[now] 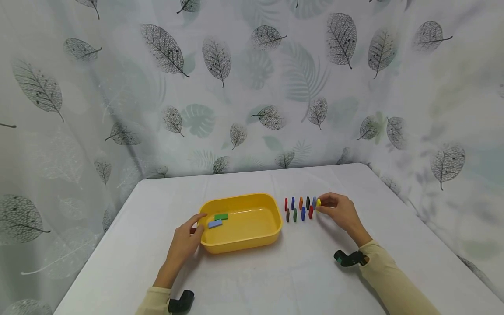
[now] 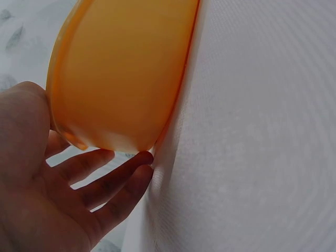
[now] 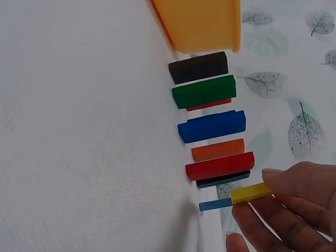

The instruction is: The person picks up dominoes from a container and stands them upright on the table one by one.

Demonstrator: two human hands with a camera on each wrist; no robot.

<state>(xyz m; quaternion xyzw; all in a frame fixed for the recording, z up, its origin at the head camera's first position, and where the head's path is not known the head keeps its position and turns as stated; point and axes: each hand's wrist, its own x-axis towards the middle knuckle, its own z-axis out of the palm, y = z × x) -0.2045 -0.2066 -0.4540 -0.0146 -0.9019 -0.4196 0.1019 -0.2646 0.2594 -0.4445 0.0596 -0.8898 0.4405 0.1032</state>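
Note:
At the left end of a yellow plastic tray [image 1: 244, 246], my left hand [image 1: 184, 239] grips the rim, its fingers against the outer wall in the left wrist view. Inside the tray lie a green block [image 1: 221, 216] and a light blue block [image 1: 215, 224]. To its right my right hand [image 1: 341, 213] pinches a yellow block [image 3: 251, 192] between thumb and fingers. That block is right beside a standing light blue block [image 1: 314, 202]; whether they touch I cannot tell. Several coloured blocks stand upright in two rows, including a front red block [image 1: 311, 212] and a brown block [image 1: 288, 215].
A white cloth covers the table [image 1: 252, 280]. Behind it hangs a leaf-patterned curtain [image 1: 252, 96]. A black wrist camera [image 1: 348, 258] sits on the right forearm and another black wrist camera [image 1: 182, 302] on the left.

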